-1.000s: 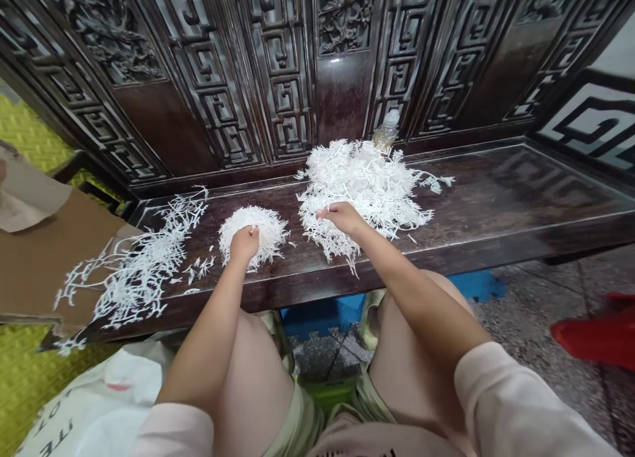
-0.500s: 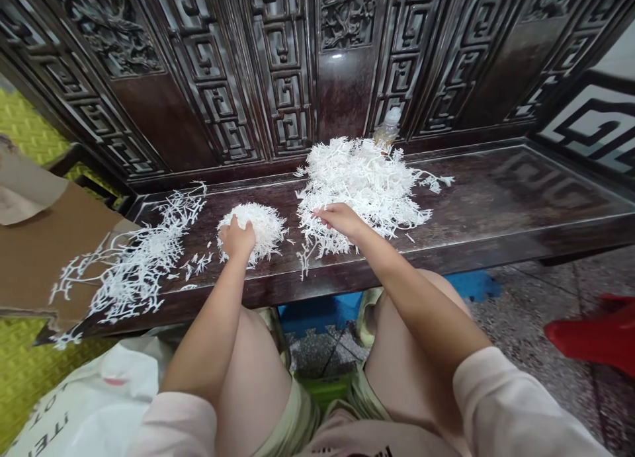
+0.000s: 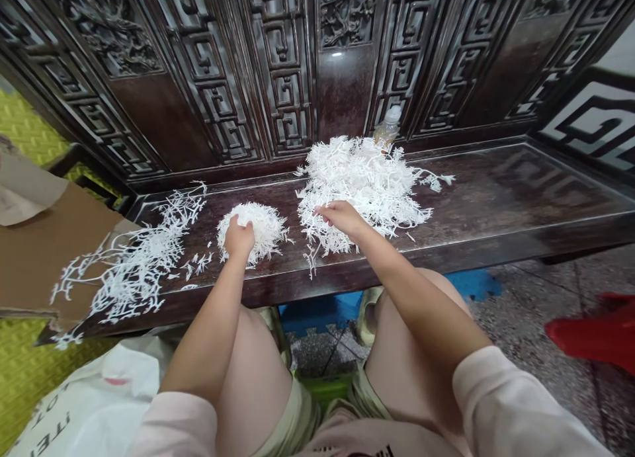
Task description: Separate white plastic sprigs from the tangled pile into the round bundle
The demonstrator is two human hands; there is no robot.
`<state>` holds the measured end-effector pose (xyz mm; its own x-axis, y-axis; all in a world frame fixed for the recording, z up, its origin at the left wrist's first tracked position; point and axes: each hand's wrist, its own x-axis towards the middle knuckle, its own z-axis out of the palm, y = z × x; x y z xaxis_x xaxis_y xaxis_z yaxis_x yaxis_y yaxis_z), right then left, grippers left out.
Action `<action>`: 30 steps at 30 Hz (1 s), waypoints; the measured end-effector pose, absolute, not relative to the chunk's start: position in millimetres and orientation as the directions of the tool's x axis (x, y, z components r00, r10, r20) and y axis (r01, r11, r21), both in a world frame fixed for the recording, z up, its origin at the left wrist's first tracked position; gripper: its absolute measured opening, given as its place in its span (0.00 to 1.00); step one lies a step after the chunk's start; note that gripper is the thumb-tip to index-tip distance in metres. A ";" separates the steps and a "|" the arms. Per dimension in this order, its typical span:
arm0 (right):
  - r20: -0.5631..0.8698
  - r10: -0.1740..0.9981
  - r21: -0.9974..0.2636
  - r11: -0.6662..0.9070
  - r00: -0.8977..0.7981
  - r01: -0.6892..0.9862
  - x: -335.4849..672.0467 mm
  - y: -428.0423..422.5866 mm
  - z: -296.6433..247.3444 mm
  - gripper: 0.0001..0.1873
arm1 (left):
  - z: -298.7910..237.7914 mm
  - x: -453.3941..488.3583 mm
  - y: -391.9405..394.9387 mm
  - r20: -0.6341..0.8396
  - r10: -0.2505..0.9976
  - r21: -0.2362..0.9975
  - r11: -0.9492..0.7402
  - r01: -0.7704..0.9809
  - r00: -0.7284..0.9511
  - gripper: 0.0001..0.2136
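The left hand (image 3: 239,240) sits curled on the near side of a rounded mound of fine white branching strands (image 3: 264,224), its fingers pressed together and sunk into the mound, which rises just beyond and to the right of the knuckles. The right hand (image 3: 342,220) reaches out with its fingers close together, and their tips rest among the near edge of a much larger, looser pile of the same strands (image 3: 362,179). That pile spreads ahead of the hand and around its fingertips. Whether those fingers are pinching any strands is hard to say from this view. The mound lies between the two hands, nearer the left one.

Left of the left hand, a thin sprawl of strands (image 3: 141,255) runs across a dark carved-wood bench seat (image 3: 501,196) and onto a brown cardboard sheet (image 3: 47,252). Past the large pile, beyond the right hand, a plastic bottle (image 3: 388,129) stands against the carved lattice backrest (image 3: 282,67). Below the left hand lies a white plastic bag (image 3: 94,404), and far right of the right hand is a red object (image 3: 595,334).
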<state>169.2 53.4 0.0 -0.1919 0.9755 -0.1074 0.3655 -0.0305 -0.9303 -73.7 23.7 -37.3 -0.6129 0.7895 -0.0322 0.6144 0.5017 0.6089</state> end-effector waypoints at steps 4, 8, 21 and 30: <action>-0.078 0.979 -0.930 -0.003 -0.190 0.367 165.7 55.1 -3.8 0.17 | -33.5 -61.8 22.4 -0.003 0.830 0.673 0.414 0.613 -0.558 0.28; -0.013 0.991 -0.904 0.046 -0.135 0.425 161.6 54.8 -4.6 0.19 | -34.6 -32.1 17.6 -0.088 0.995 0.825 0.101 0.555 -0.051 0.19; 0.080 0.992 -0.852 0.118 -0.096 0.510 156.9 56.3 -5.9 0.17 | -30.2 17.3 2.7 -0.025 0.995 0.934 -0.012 0.356 0.099 0.18; 0.187 0.982 -0.815 0.153 0.004 0.559 147.6 53.5 -14.5 0.15 | -16.0 31.0 -4.1 -0.020 0.988 0.916 -0.044 0.399 0.154 0.17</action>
<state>147.6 53.5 -14.5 0.0040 0.9823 0.1874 0.5594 0.1531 -0.8146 31.0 -4.1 -16.0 0.1544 0.9878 -0.0195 0.3992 -0.0443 0.9158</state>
